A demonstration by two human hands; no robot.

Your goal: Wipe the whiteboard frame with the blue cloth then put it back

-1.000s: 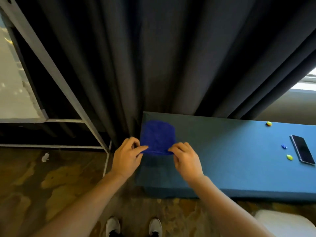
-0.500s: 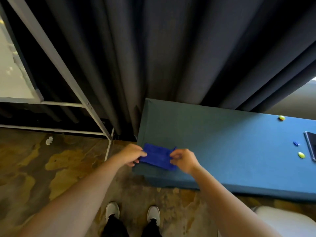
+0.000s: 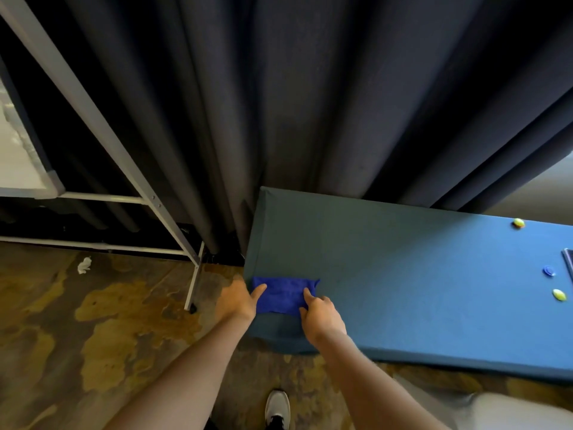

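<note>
blue cloth (image 3: 283,295) lies folded flat on the near left corner of the blue surface (image 3: 403,290), its left edge right at the surface's end.

biggest things first: dark curtain (image 3: 310,103) fills the back, hanging to the floor (image 3: 93,321) behind the surface. whiteboard frame (image 3: 102,131) stands at left, grey metal w/ a slanted leg and a low crossbar, well apart from the cloth; board corner shows at far left edge. floor is blotchy brown, w/ a small white scrap (image 3: 84,265) near the frame's foot.

left hand (image 3: 240,301) sits at the cloth's left edge, thumb laid on top of the fabric, other fingers hidden off the surface's end, so can't tell if it's pinching or just pressing. right hand (image 3: 321,315) is at the near right corner, index fingertip on the cloth, fingers loosely curled; looks like pressing/smoothing, not a firm grasp, tho can't be sure.

small stuff far right on the surface: yellow bit (image 3: 518,223), blue bit (image 3: 548,270), another yellow bit (image 3: 559,295), edge of a dark flat thing, prob a phone (image 3: 569,265).

handling, my guess: cloth's light, soft, floppy, will sag and unfold if lifted by one corner. best taken by pinching both near corners or scooping the whole folded pad. not fragile, not slippery. seems like the put-back step, nearly done.
</note>
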